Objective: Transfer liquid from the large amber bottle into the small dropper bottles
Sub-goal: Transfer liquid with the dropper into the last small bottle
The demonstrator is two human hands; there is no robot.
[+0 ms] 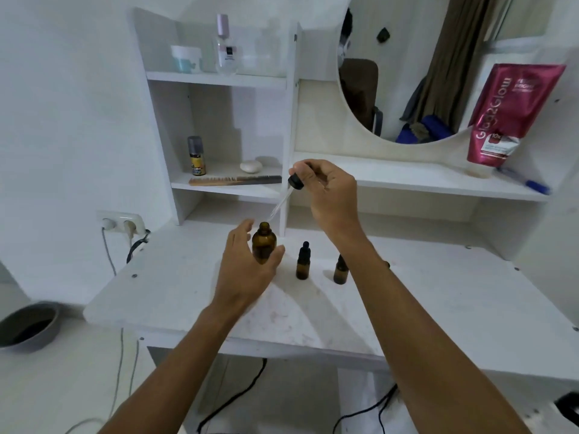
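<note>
The large amber bottle (264,244) stands uncapped on the white table (438,302). My left hand (247,270) holds it, thumb on its right side and fingers round its left. My right hand (329,195) pinches the black top of a dropper (286,197) above it. The glass pipette slants down-left, with its tip just over the bottle's mouth. To the right stands a small amber dropper bottle (303,261) with a black cap. A second small bottle (340,272) stands further right, its top partly hidden by my right forearm.
A white shelf unit behind holds a comb (235,180), a spray can (196,156), a jar and a clear bottle. A round mirror, a pink pouch (507,114) and a blue pen (529,182) are at the right. A wall socket (122,223) and a grey bowl (29,327) lie left.
</note>
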